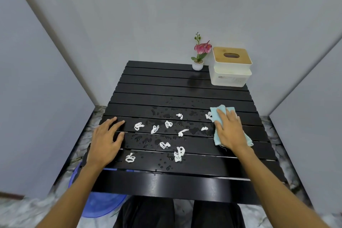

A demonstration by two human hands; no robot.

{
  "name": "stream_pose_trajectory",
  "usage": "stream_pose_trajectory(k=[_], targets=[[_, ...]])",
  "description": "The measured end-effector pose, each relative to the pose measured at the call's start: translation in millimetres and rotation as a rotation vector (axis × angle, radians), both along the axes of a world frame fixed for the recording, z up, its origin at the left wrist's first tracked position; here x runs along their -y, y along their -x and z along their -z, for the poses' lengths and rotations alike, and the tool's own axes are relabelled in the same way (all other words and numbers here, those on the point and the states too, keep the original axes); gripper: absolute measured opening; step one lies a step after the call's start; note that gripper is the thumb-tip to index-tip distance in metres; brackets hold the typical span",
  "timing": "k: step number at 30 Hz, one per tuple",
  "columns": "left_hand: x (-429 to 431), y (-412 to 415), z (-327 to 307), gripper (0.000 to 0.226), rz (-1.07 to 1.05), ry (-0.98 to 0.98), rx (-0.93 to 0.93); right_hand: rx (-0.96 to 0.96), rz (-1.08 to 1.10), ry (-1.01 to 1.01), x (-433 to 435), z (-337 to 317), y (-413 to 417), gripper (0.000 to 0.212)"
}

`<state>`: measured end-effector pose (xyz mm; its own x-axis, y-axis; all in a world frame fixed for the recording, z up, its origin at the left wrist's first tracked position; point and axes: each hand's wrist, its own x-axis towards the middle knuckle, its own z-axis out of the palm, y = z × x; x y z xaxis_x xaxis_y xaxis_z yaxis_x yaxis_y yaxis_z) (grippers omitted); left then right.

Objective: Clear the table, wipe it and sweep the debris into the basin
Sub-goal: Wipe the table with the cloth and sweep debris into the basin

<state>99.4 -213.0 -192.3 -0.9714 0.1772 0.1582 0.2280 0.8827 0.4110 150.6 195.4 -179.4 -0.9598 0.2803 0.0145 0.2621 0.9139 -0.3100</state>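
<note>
A black slatted table (pixel 166 87) carries several white crumpled paper scraps (pixel 179 153) and water drops across its middle. My right hand (pixel 228 129) lies flat on a light blue cloth (pixel 218 136) at the table's right side, pressing it down beside one scrap. My left hand (pixel 106 140) rests palm down on the left edge with fingers spread and holds nothing. A blue basin (pixel 100 205) sits on the floor under the table's front left corner, partly hidden by the table and my left arm.
A small potted pink flower (pixel 199 55) and a white tissue box with a wooden lid (pixel 231 66) stand at the table's far right corner. Grey walls close in on three sides. The floor is marbled tile (pixel 24 211). My dark-trousered knees (pixel 148 214) are under the front edge.
</note>
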Motion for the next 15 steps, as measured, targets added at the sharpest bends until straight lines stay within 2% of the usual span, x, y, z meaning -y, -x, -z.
stream_pose_trajectory(k=[3, 7, 15], targets=[[0.0, -0.5, -0.1, 0.052, -0.005, -0.004, 0.005, 0.000, -0.087, 0.012, 26.0, 3.7, 10.3, 0.063], [0.7, -0.3, 0.6, 0.051, -0.008, -0.010, 0.015, -0.024, -0.166, 0.045, 62.0, 4.0, 17.0, 0.048], [1.4, -0.9, 0.6, 0.048, -0.004, -0.014, 0.020, -0.119, -0.292, 0.230, 121.5, 1.4, 10.8, 0.040]])
